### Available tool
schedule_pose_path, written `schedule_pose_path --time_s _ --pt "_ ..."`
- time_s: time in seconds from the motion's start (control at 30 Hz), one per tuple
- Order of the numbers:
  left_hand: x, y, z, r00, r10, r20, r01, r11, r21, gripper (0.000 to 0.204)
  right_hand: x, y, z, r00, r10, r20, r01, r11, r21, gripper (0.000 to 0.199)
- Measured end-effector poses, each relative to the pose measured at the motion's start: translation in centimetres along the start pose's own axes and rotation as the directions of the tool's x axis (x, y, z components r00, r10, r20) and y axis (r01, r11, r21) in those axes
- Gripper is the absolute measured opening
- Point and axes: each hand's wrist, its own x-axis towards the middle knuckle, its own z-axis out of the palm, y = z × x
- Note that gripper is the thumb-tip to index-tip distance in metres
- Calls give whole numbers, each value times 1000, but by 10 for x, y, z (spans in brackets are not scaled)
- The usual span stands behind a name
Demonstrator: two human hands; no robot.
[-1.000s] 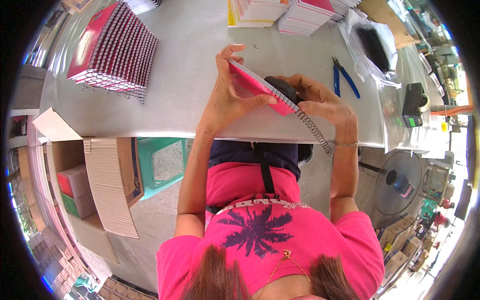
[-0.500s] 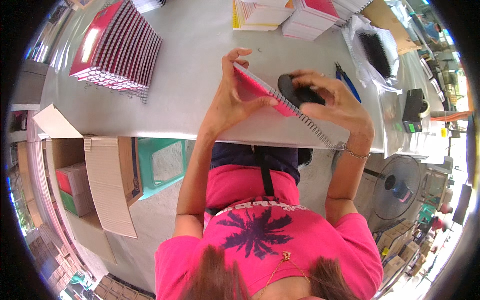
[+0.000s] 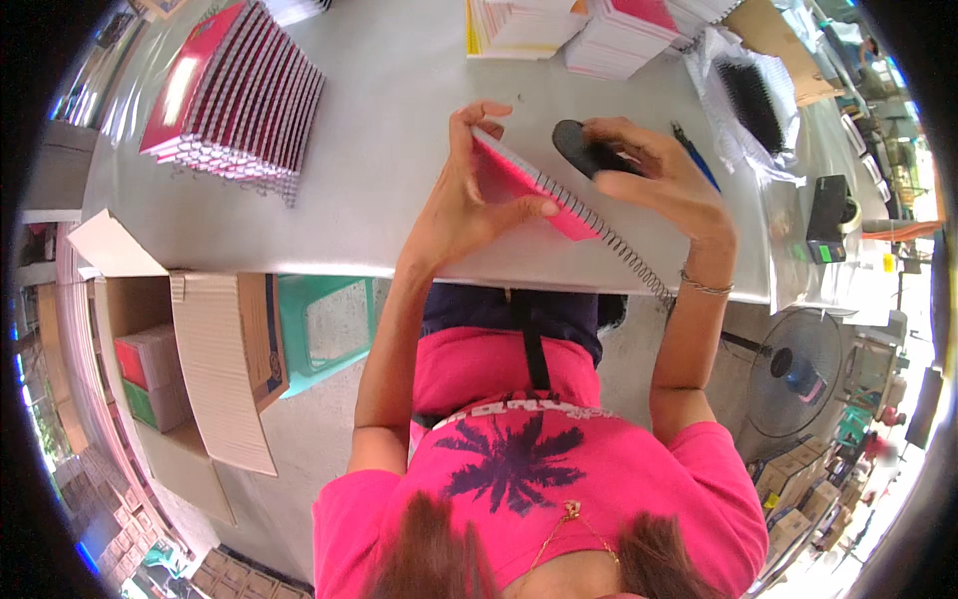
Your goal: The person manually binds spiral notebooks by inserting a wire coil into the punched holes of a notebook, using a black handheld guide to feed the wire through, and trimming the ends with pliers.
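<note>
A small notebook with a pink cover point(image 3: 504, 178) is tilted above the table's front edge, gripped by my left hand point(image 3: 454, 205) with the thumb across the cover. Along its far edge runs a dark wire coil point(image 3: 639, 262), wound into the holes. The coil's loose end trails past the notebook's lower right corner toward my right forearm. My right hand point(image 3: 674, 190) is closed on a flat, rounded black pad point(image 3: 574, 145), whose exact kind I cannot tell. A gap shows between the pad and the coil.
Red spiral notebooks point(image 3: 235, 90) are stacked at the left; paper stacks point(image 3: 619, 45) stand at the back. To the right are blue-handled pliers point(image 3: 699, 165), dark coils point(image 3: 750, 105) in plastic and a tape dispenser point(image 3: 828, 220). Below are an open carton point(image 3: 225, 369), green stool point(image 3: 299, 349) and fan point(image 3: 793, 374).
My right hand and the black pad have moved away from the coil, up and slightly left. My left hand and the notebook have shifted only a little.
</note>
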Motion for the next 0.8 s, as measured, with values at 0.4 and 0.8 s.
schedule_pose_path --time_s 0.4,0.8 --pt "-1 0 -4 1000 16 -17 -15 998 67 96 4 -15 6 996 -65 63 82 945 -315 52" --pt "-9 -9 -1 1000 -9 -9 9 1000 3 95 3 -18 24 989 -146 -2 129 878 -462 47"
